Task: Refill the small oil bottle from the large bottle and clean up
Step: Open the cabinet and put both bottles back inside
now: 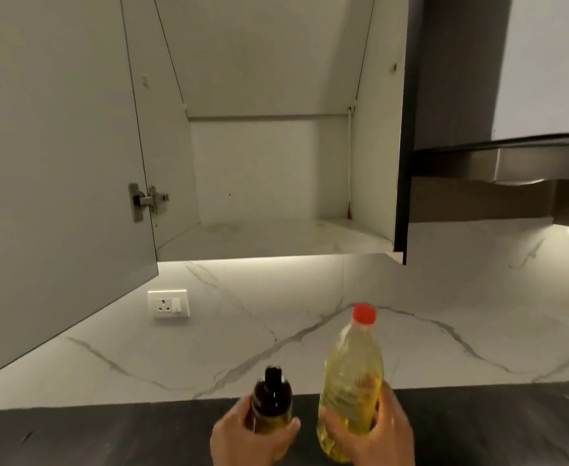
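A: Nearest, at six o'clock: left hand (242,435) wrapped round the small oil bottle (271,406), fingers curled over its lower body, thumb tip showing on the right flank. Dark top and black cap standing clear above the grip, pale oil visible low in the glass. Upright, or close to it; a little blurred.

B: And just beside it, toward five o'clock?

A: Right hand (377,435) clasping the large bottle (350,388) by its lower half, fingers curled round on both flanks. Yellow oil filling most of it. Neck tilted slightly toward one o'clock, red cap (364,313) on, well above the grip. Bottles near each other, not touching as far as can be told.

B: Wrists?

A: Both rising from the bottom edge, backs of the hands toward the camera, forearms out of sight.

B: Beneath and beyond?

A: Dark countertop (108,435) under both hands. Behind it, white marble backsplash (444,297) with grey veins, wall socket (168,303) at nine o'clock. Farther up, at twelve o'clock, open cabinet (276,237) lit along its underside, door (51,163) swung out at ten o'clock, metal hinge (145,200) on its inner edge. At two o'clock, grey range hood (511,163).
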### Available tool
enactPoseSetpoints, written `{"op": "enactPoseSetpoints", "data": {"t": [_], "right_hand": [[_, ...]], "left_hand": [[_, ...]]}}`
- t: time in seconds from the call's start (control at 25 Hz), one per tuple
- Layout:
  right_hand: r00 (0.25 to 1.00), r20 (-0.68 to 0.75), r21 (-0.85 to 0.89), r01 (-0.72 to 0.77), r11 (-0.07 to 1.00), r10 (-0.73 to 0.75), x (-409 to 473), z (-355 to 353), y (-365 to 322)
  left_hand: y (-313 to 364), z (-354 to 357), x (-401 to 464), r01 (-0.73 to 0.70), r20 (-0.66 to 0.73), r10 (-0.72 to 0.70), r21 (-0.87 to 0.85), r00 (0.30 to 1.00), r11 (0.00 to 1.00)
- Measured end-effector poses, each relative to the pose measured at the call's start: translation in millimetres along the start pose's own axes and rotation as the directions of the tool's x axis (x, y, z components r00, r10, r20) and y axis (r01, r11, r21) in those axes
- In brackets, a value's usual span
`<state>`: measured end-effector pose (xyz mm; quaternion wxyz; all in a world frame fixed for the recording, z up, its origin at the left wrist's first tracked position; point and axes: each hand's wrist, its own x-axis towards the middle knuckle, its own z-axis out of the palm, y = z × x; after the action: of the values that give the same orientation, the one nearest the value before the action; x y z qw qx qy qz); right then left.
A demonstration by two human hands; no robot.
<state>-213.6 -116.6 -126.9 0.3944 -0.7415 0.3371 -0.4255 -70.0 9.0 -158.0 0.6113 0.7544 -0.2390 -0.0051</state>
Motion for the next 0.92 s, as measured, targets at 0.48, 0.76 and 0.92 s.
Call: {"op": "enactPoseSetpoints", "data": {"t": [0.48,0.76,0.92], "right_hand": [[0.941,-0.162,-0.021,0.296,0.955,-0.296,196,-51,-198],[0.961,-0.115,-0.087,0.243,0.966,-0.253,245,-18,-208],[0.963,-0.086,-0.107,0.247,0.963,-0.256,257,-4,-206]], "left_hand": [[221,-55,157,-0.275,-0.164,0.248,-0.172,0.955,0.946],[218,-46,214,-0.2,-0.155,0.188,-0.073,0.97,0.977],[211,-45,230,-0.183,-0.146,0.174,-0.052,0.974,0.982]]}}
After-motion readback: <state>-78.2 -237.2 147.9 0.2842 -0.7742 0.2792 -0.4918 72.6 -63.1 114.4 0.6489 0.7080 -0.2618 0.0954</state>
